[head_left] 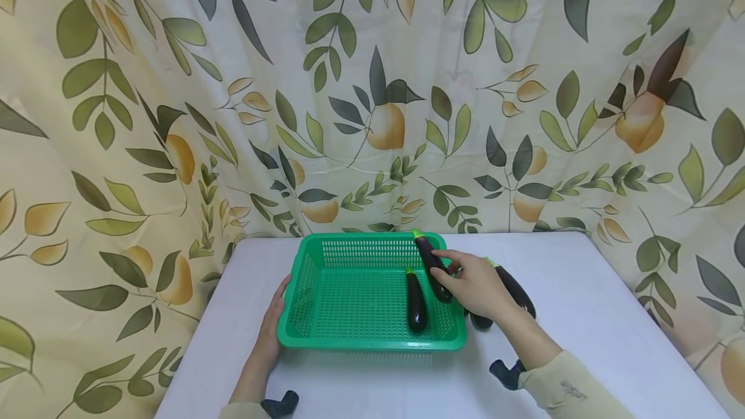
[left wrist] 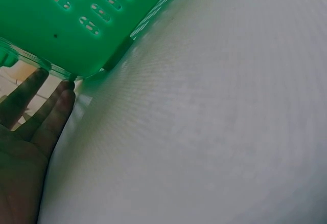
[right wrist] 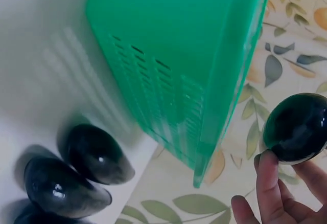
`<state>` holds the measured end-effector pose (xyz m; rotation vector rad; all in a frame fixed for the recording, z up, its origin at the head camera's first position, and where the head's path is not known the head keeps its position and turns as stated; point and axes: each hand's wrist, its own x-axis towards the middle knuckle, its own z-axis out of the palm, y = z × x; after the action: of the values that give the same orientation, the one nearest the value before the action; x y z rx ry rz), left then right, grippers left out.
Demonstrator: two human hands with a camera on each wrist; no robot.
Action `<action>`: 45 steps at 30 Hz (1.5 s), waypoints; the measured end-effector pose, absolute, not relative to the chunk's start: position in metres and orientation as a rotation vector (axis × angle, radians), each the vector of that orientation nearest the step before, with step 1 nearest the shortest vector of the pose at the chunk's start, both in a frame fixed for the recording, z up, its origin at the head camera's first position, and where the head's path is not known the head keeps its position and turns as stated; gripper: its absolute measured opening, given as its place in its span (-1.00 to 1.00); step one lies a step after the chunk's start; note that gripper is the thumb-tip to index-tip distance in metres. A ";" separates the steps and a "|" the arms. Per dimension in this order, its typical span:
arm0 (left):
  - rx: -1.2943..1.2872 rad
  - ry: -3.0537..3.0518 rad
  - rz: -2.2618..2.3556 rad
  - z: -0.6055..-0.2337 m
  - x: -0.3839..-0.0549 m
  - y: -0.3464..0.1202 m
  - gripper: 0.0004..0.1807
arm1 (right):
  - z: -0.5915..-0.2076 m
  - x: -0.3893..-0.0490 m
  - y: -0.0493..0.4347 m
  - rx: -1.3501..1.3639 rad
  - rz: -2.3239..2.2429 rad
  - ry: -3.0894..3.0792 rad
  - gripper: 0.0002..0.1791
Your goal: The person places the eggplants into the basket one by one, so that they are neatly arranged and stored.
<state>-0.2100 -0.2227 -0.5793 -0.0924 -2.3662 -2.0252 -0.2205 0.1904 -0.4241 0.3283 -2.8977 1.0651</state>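
Observation:
A green plastic basket [head_left: 372, 343] with slotted walls stands on the table. My right hand [head_left: 478, 284] pinches a dark purple eggplant [head_left: 428, 258] with a green stem over the basket's right side. From the right wrist view, that eggplant [right wrist: 296, 127] shows its rounded end at the fingertips, above the level of the rim. Another eggplant [head_left: 416, 302] lies inside the basket, toward its right. At the basket's left wall, my left hand [head_left: 269, 330] has its fingers extended; the left wrist view shows its fingertips [left wrist: 41, 74] right at the basket's edge.
Several more eggplants [head_left: 516, 286] lie on the white tablecloth [head_left: 559, 277] to the right of the basket, partly hidden behind my right hand and forearm. A leaf-and-fruit patterned curtain [head_left: 361, 83] hangs behind the table's far edge. Dark straps [head_left: 506, 375] circle both wrists.

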 end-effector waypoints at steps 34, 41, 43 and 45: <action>-0.145 -2.361 -2.100 -0.555 -0.200 -0.221 -0.49 | -0.459 -0.223 0.140 0.253 0.900 -2.931 -0.52; -0.131 -2.341 -2.103 -0.569 -0.206 -0.223 -0.50 | -0.465 -0.223 0.132 0.235 0.884 -2.926 -0.51; -0.122 -2.344 -2.088 -0.574 -0.208 -0.223 -0.51 | -0.467 -0.223 0.130 0.242 0.860 -2.916 -0.51; -0.116 -2.344 -2.077 -0.577 -0.209 -0.223 -0.51 | -0.469 -0.223 0.128 0.253 0.838 -2.910 -0.50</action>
<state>-0.2094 -0.2235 -0.5768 -0.1158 -2.3436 -2.0771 -0.2231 0.1278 -0.4694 0.2533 -2.9103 0.8385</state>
